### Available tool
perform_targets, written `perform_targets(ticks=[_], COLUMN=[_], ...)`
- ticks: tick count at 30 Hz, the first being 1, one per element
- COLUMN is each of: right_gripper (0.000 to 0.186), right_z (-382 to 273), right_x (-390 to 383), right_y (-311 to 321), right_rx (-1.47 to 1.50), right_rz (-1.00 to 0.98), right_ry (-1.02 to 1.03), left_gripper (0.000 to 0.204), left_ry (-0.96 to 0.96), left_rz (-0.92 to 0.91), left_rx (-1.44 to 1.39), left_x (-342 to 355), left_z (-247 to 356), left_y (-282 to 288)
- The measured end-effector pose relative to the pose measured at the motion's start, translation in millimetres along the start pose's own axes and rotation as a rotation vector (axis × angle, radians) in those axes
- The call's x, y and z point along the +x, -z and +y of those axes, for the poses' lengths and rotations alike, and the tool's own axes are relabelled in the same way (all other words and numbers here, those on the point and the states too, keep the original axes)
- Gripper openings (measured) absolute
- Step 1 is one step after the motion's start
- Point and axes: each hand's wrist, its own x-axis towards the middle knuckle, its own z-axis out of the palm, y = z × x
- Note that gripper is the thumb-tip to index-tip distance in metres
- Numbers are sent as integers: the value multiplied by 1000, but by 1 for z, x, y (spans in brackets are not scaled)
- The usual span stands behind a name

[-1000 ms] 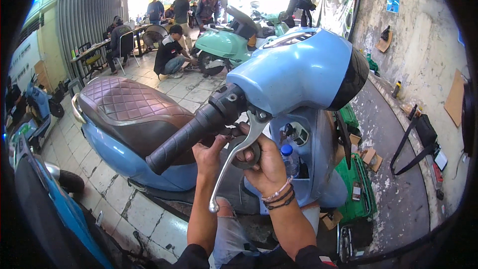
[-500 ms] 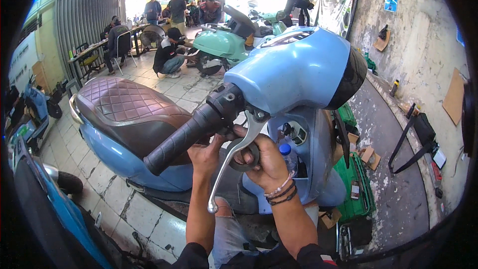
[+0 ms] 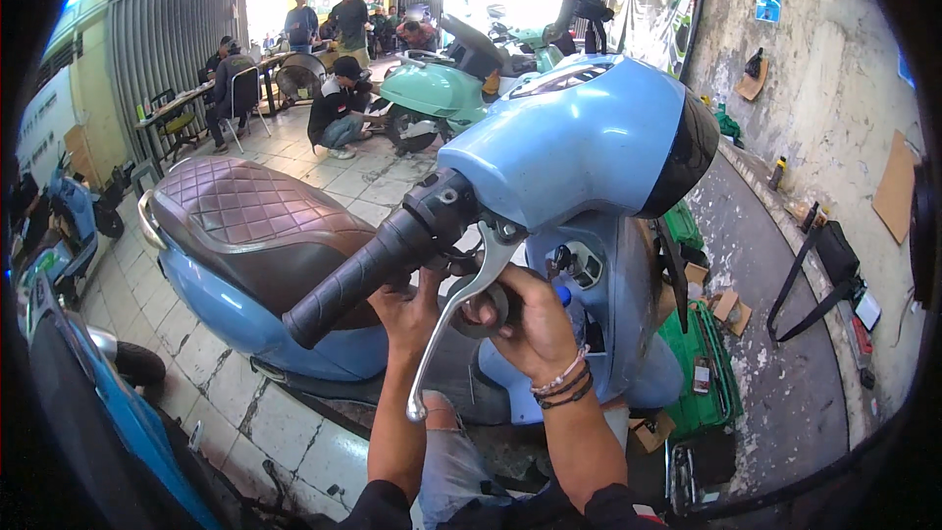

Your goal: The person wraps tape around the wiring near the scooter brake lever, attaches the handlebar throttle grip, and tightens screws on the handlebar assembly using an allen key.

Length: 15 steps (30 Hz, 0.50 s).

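Observation:
A blue scooter's handlebar cover (image 3: 564, 152) fills the middle, with a black rubber grip (image 3: 353, 280) and a silver brake lever (image 3: 461, 309) pointing towards me. Below the grip, my left hand (image 3: 407, 309) is closed with its thumb raised; the grip partly hides its fingers, and what they pinch cannot be made out. Just beyond the lever, my right hand (image 3: 535, 324) holds a roll of black tape (image 3: 486, 314), its fingers curled through and round the ring. Both hands are close together under the switch housing (image 3: 440, 201).
The brown quilted seat (image 3: 255, 211) lies to the left. A blue-capped bottle stands in the scooter's front pocket, partly behind my right hand. Green toolbox (image 3: 702, 363) and tools lie at right. Another scooter (image 3: 88, 402) is close at left. Further back, a person (image 3: 339, 113) squats by a mint scooter (image 3: 432, 93).
My right hand has shifted slightly up and right with the tape roll, now covering more of the bottle. My left hand stays under the grip. The handlebar has turned very slightly.

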Motion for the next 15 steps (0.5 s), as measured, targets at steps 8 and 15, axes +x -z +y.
perform_targets(ticks=[8, 15], right_gripper=[40, 36], right_z=[7, 15], right_x=[-20, -13], right_y=[5, 12], right_rx=[-127, 136], right_rz=[18, -133], right_ry=[271, 361], left_gripper=[21, 26], left_ry=[4, 89], left_rz=[40, 51], left_rx=[-13, 10], left_x=[0, 4], left_z=[1, 3], left_y=[-2, 5])
